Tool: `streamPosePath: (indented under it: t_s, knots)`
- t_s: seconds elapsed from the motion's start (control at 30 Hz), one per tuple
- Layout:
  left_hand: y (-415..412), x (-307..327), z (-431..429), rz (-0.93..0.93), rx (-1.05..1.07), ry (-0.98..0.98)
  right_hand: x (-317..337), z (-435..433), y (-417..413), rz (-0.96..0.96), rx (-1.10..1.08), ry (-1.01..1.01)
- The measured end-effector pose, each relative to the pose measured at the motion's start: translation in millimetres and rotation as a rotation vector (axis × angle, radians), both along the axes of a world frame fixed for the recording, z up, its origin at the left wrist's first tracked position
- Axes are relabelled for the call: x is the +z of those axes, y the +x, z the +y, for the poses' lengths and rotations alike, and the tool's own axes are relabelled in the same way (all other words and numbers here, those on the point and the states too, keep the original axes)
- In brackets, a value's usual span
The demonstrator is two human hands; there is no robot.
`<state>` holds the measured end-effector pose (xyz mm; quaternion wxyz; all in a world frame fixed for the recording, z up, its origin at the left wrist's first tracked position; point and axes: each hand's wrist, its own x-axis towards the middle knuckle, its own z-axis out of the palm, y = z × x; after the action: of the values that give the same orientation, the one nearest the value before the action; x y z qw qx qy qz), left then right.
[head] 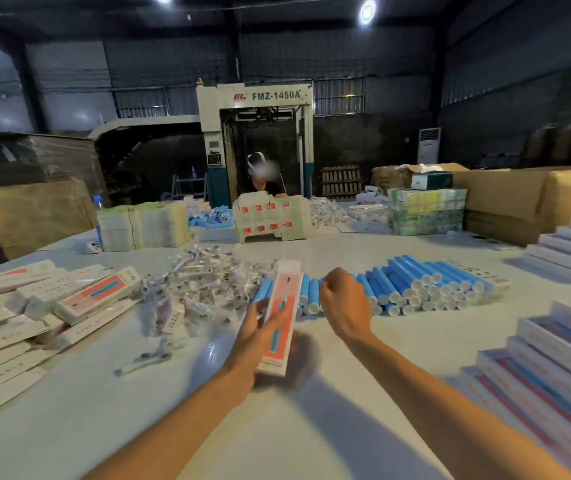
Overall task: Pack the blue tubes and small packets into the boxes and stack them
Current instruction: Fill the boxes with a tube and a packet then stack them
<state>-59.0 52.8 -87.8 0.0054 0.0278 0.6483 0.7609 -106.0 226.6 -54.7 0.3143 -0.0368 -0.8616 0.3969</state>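
1. The left hand (260,323) grips a long white-and-orange box (282,313), held tilted above the counter (104,410)
2. The right hand (344,299) is curled over the row of blue tubes (426,285); whether it pinches anything I cannot tell
3. The small packets (204,282) lie heaped left of the tubes

The tubes (415,285) are bright blue with white ends. The box (279,317) is white with an orange-red panel and a blue stripe. The packets (204,282) are clear. The table (121,427) is pale grey.
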Motion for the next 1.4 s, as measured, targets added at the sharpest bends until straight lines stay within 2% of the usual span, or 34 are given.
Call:
streamPosePath:
  t_s: [0.1, 0.23, 0.4, 0.7, 0.93, 1.0, 1.03, 1.17, 1.27, 1.33, 1.4]
  knots:
    - [8, -11, 3, -0.025, -0.031, -0.003, 21, 42, -27, -0.027, -0.122, 0.262]
    - [12, -10, -1, -0.057, -0.020, 0.011, 28, 100, -55, -0.210, -0.291, 0.654]
    - [15, -9, 1, -0.060, 0.017, -0.075, 7, 133, -74, -0.342, -0.322, 0.912]
    - [16, -8, -3, -0.026, 0.021, -0.050, 10, 131, -75, -0.425, -0.399, 0.831]
    - [13, -6, -3, 0.104, 0.011, -0.036, 16, 119, -69, -0.402, -0.415, 0.847]
    - [14, -3, -3, 0.158, 0.008, -0.028, 24, 107, -63, -0.316, -0.358, 0.737]
    - [14, -1, -3, 0.178, 0.003, -0.028, 30, 100, -59, -0.263, -0.292, 0.596]
    - [15, 1, -3, 0.193, -0.020, -0.043, 52, 62, -29, -0.110, 0.081, -0.262]
    - [15, -1, -4, 0.191, -0.021, -0.053, 61, 40, -5, 0.017, 0.387, -0.744]
    - [14, -1, -5, 0.192, -0.035, -0.057, 68, 32, 8, 0.120, 0.598, -0.900]
    - [13, 0, -4, 0.183, -0.039, -0.036, 75, 26, 14, 0.178, 0.740, -0.916]
